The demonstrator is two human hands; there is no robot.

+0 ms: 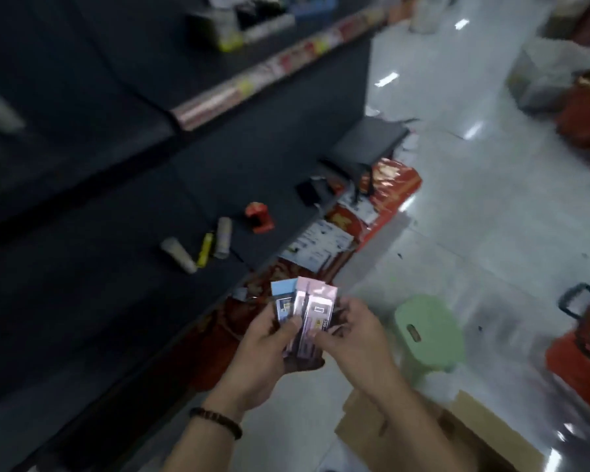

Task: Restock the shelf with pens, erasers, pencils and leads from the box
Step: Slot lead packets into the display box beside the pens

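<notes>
Both hands hold a small fan of flat stationery packets [307,311], one blue-topped and the others pink. My left hand [269,345] grips them from below with the thumb on their face. My right hand [351,335] pinches the right side of the fan. They hover beside the front edge of the dark lower shelf [116,267]. The cardboard box [457,434] lies open on the floor under my right forearm. The picture is blurred, so the packets' print is unreadable.
On the shelf lie two grey tubes [223,237], a yellow marker [205,248] and a red item [260,217]. Red packages [385,195] and a black stool [365,144] stand along the shelf base. A green stool [430,332] and red baskets [583,342] sit on the tiled floor.
</notes>
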